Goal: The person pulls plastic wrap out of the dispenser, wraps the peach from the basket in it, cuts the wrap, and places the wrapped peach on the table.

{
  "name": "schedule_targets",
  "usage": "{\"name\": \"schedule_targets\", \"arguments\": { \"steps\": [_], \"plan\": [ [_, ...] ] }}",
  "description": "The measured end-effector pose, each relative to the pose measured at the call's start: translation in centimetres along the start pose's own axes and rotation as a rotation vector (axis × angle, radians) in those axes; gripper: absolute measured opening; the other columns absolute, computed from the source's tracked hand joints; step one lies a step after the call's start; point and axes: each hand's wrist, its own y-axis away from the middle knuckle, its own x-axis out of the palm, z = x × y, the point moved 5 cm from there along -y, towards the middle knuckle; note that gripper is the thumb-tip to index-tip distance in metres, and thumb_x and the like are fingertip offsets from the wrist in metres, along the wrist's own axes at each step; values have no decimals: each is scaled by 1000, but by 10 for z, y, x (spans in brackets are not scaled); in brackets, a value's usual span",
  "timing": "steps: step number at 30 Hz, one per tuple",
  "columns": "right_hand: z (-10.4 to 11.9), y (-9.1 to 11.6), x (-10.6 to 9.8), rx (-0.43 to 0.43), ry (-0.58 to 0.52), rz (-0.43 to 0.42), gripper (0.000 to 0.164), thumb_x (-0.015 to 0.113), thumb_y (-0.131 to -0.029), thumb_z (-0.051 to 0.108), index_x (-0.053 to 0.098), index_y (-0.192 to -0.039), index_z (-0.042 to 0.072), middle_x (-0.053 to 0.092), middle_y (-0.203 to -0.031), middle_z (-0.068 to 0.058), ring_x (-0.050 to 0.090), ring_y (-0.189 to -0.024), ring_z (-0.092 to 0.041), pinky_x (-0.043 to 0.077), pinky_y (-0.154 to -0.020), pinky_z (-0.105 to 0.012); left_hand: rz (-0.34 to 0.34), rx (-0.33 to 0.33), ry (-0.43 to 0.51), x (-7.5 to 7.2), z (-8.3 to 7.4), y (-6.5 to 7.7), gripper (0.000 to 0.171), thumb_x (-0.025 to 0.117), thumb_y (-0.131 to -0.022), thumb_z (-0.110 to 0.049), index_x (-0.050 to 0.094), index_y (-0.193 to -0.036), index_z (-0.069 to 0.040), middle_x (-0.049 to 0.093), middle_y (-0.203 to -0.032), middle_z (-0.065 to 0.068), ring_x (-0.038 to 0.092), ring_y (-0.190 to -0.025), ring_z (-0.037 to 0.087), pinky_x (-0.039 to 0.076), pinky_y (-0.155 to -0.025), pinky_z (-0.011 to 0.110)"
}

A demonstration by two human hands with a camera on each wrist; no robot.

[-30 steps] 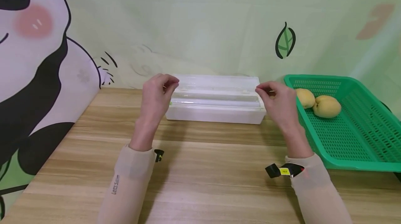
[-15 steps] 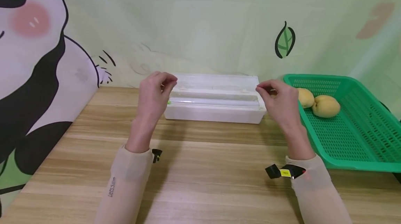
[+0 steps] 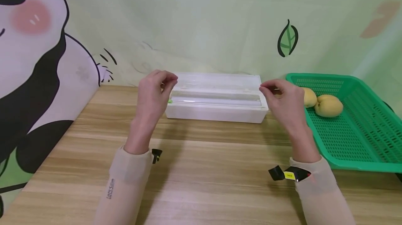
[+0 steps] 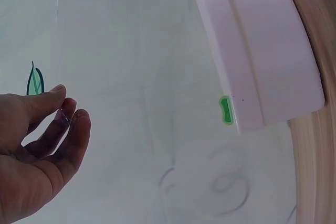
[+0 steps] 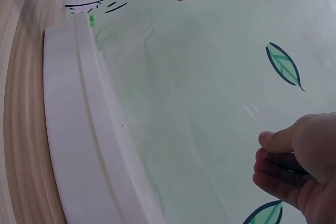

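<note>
A white cling film dispenser box stands on the table by the wall, its lid raised at the back. A roll of clear film lies inside. Above the box's left end, my left hand pinches the film's edge between thumb and fingertips. At the opposite end my right hand does likewise. The sheet is almost invisible; fine glints on the cling film show beside the right thumb in the right wrist view. A green slider sits at the box's left corner.
To the right stands a green plastic basket with two yellow fruits at its left side. Behind the wooden table hangs a pale green printed backdrop with a panda and leaves.
Both hands keep their pinch and have drifted slightly apart, the left one a little to the left. The box and basket stay in place while the head view shifts slightly.
</note>
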Motion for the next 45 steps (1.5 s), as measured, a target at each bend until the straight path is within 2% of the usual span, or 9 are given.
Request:
{"name": "schedule_targets", "arguments": {
  "steps": [5,9,11,16,23,32,39,45],
  "plan": [
    [4,1,-3,-29,12,-5,10,74,-94,5,77,-98,-3,75,-93,-15,70,-85,-26,47,-78,-12,-5,6,2,-3,-4,1,5,74,-92,4,76,-96,5,71,-90,15,65,-79,26,53,-70,36],
    [7,1,-6,-44,20,-6,10,75,-94,5,78,-98,-3,75,-93,-15,70,-84,-27,53,-78,-23,-11,16,-1,-4,-7,2,5,74,-92,4,76,-96,5,71,-89,15,64,-78,25,53,-70,35],
    [7,2,-7,-44,20,-3,10,75,-94,6,78,-98,-3,75,-93,-15,70,-84,-27,53,-78,-24,-13,18,1,-5,-8,2,5,74,-92,4,76,-97,5,71,-90,15,65,-79,25,53,-70,35],
    [9,2,-9,-43,13,-6,11,75,-94,7,78,-98,-3,75,-93,-15,70,-84,-27,47,-77,-13,-23,28,6,-8,-11,3,5,74,-92,3,76,-96,5,71,-90,15,65,-79,25,54,-72,35],
    [13,3,-13,-47,20,-20,10,76,-93,6,78,-98,-3,74,-92,-15,70,-83,-27,43,-76,-8,-33,37,13,-11,-13,3,5,74,-92,5,75,-96,6,71,-91,15,65,-79,25,55,-72,35],
    [17,4,-18,-67,29,-34,10,77,-93,7,78,-97,-1,74,-91,-14,69,-81,-25,42,-74,-10,-43,59,15,-16,-19,3,5,74,-92,4,76,-96,6,71,-90,15,65,-79,25,55,-73,35],
    [20,6,-22,-89,36,-34,10,78,-92,7,78,-96,-2,74,-89,-13,68,-79,-24,45,-73,-16,-40,60,23,-19,-24,5,4,74,-91,5,75,-96,6,71,-91,15,65,-80,25,55,-74,35],
    [21,9,-25,-103,36,-32,7,78,-91,4,78,-95,-2,74,-89,-13,69,-78,-25,42,-73,-10,-33,66,11,-20,-29,8,5,74,-92,4,75,-96,6,71,-92,15,65,-81,25,55,-75,36]
  ]
}}
